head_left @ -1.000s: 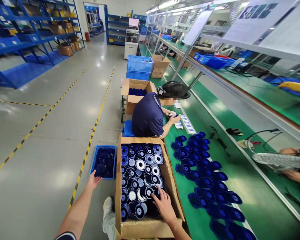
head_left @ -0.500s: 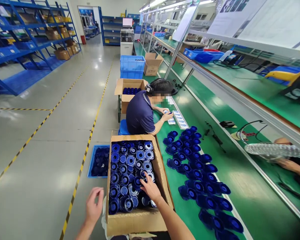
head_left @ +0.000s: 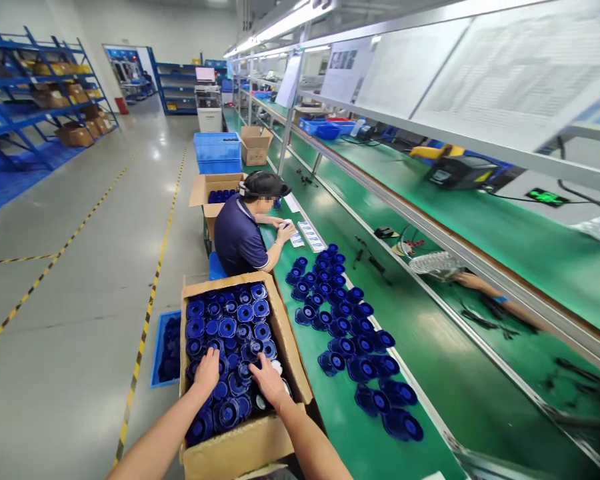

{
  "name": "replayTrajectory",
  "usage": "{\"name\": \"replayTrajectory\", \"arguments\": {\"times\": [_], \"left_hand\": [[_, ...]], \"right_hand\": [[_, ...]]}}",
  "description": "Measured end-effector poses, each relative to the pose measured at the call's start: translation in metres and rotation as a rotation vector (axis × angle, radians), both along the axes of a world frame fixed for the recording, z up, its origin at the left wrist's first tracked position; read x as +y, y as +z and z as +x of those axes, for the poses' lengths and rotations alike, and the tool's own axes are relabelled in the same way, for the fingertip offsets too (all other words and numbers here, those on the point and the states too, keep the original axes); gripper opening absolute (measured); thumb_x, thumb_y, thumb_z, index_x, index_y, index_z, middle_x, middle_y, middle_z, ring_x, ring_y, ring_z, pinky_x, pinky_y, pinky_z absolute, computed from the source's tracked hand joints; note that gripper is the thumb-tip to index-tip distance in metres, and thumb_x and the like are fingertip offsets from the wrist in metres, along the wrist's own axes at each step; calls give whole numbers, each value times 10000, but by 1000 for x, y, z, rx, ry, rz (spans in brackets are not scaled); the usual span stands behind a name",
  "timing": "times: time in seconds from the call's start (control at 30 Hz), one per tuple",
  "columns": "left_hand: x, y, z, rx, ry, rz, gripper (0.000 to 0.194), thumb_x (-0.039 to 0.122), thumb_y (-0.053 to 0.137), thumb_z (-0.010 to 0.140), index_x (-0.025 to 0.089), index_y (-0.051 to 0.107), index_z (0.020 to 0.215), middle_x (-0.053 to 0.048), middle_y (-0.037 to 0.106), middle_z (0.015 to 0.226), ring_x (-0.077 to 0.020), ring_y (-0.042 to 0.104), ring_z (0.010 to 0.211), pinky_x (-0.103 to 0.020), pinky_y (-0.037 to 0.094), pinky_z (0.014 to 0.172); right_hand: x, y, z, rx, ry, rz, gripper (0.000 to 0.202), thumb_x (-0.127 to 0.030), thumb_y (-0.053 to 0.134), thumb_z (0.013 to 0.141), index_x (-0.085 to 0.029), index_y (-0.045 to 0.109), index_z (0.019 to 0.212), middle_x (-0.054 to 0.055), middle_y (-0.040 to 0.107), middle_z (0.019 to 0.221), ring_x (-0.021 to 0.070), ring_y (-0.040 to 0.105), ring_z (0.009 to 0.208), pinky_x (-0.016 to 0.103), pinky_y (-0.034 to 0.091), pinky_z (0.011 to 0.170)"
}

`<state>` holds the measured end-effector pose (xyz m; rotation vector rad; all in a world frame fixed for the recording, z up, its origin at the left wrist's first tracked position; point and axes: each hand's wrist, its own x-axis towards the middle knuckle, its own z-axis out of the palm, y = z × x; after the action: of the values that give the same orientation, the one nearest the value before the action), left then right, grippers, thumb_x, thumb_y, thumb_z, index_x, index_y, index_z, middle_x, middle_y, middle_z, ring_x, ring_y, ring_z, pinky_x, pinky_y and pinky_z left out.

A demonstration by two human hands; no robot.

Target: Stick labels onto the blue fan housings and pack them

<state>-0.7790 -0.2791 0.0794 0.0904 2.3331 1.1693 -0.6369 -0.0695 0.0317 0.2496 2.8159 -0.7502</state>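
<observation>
An open cardboard box (head_left: 240, 443) in front of me is packed with round-topped, dark blue plastic parts (head_left: 227, 327). My left hand (head_left: 206, 375) reaches in at the left side, its fingers closed together on one of the blue parts. To the right, my right hand (head_left: 270, 381) has its thumb and fingers about the rim of another blue part (head_left: 256, 349). The hands partly hide both of these parts, which are still among the others. More blue parts (head_left: 341, 347) lie in slanting rows on the green workbench (head_left: 330, 417) right of the box.
A co-worker (head_left: 243, 230) sits beyond the box, holding a small item near a white tray (head_left: 311, 236). A blue bin (head_left: 156, 363) of dark pieces stands on the floor at left. Across the bench, another person's arm (head_left: 490, 293) reaches beside clear bubble wrap (head_left: 436, 264).
My left hand has moved from outside the box onto the parts inside. My right hand stays among the parts. The view has swung to the right.
</observation>
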Motion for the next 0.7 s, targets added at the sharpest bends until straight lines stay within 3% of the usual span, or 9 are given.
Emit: {"name": "replayTrajectory", "arguments": {"times": [0.07, 0.17, 0.33, 0.53, 0.7], "left_hand": [[1, -1, -7, 23, -76, -64, 304, 126, 686, 911, 147, 665, 1213, -145, 517, 1575, -353, 418, 1514, -613, 226, 1296], [3, 1, -12, 62, -174, -172, 394, 40, 638, 897, 150, 661, 1275, -159, 589, 1507, -324, 503, 1462, -538, 302, 1278], [7, 15, -9, 102, -307, -379, 729, -65, 492, 853, 236, 506, 1516, -200, 705, 1334, -333, 677, 1276, -512, 412, 1181], [14, 55, -9, 162, -448, -565, 647, -27, 592, 822, 221, 538, 1418, -157, 762, 1267, -260, 696, 1271, -328, 466, 1104], [18, 100, -7, 276, -576, -628, 468, 10, 553, 881, 263, 589, 1272, -97, 783, 1247, -228, 731, 1215, -270, 505, 1002]], "right_hand": [[1, 1, -3, 2, -23, -22, 449, -137, 590, 924, -365, 679, 1300, 40, 393, 1700, 357, 461, 1490, 452, 565, 1027], [4, 2, -8, 14, -42, -57, 504, -96, 621, 867, -348, 678, 1299, 32, 306, 1748, 385, 404, 1532, 460, 558, 1035], [6, 2, -11, 30, -43, -98, 546, -62, 628, 830, -346, 683, 1293, 60, 458, 1657, 360, 545, 1414, 464, 530, 1065], [5, 6, -9, 76, -89, -113, 372, -98, 590, 882, -276, 734, 1176, 129, 581, 1527, 363, 641, 1283, 440, 559, 971], [6, 25, 11, 191, -173, -148, 237, -164, 660, 889, -302, 742, 1065, 79, 657, 1380, 306, 679, 1199, 347, 568, 886]]}}
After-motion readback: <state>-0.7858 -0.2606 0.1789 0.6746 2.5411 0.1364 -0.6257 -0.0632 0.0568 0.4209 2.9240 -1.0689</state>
